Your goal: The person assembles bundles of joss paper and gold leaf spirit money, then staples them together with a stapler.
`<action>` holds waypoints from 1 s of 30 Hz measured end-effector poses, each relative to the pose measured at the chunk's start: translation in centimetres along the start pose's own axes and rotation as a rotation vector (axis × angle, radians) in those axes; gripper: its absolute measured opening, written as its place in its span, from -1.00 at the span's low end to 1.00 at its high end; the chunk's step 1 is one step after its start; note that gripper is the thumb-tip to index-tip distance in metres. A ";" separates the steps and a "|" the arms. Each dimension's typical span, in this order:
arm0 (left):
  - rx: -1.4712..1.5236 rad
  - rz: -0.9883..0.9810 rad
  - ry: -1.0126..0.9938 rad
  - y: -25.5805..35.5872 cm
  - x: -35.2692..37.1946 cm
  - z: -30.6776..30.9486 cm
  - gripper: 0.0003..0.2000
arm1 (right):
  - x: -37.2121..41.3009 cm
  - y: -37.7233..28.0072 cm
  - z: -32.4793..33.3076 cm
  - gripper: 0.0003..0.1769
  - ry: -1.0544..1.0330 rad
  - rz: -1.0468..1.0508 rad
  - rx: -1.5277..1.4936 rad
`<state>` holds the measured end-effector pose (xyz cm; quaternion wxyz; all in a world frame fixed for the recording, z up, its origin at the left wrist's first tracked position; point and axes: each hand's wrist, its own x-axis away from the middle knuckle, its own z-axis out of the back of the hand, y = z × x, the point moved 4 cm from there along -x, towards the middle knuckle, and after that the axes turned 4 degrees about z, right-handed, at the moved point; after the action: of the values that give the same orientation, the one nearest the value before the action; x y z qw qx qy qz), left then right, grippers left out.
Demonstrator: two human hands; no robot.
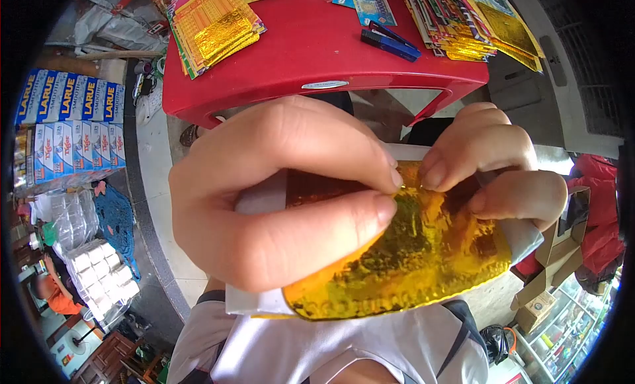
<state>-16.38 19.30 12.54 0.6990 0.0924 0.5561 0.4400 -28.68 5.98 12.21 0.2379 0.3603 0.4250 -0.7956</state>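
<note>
Both hands pinch the gold foil sheet [423,258], held near the chest. The left hand [284,192] clamps its upper left edge between thumb and fingers, and the right hand [493,172] nips the top edge just beside. The sheet looks light, thin and crinkly, and probably tears easily; its edges suit gripping. Farther off, a red table [297,60] carries stacks of gold paper [211,27] and blue pens [390,43], well clear.

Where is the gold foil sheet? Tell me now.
Head view, centre: the gold foil sheet is pinched between the left hand and right hand, just below the red table.
</note>
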 end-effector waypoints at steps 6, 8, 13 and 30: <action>0.123 0.017 -0.058 -0.3 -0.1 0.9 -0.84 | 1.1 -0.3 -1.9 -0.65 0.298 -0.083 -0.251; 0.151 0.002 -0.091 -0.5 0.0 1.0 -0.84 | 0.8 0.9 -0.7 -0.62 0.169 -0.042 -0.388; 0.167 -0.132 -0.169 -1.8 -0.3 1.1 -0.85 | 2.0 1.0 -0.9 -0.64 0.353 -0.273 -0.465; 0.468 -0.057 -0.269 -3.2 -0.7 -0.9 -0.84 | 1.3 2.0 -0.8 -0.90 0.015 -0.017 -0.308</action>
<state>-15.50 16.59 10.70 0.7382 0.2935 0.5473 0.2633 -27.87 5.50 9.87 0.2804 0.3217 0.5466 -0.7205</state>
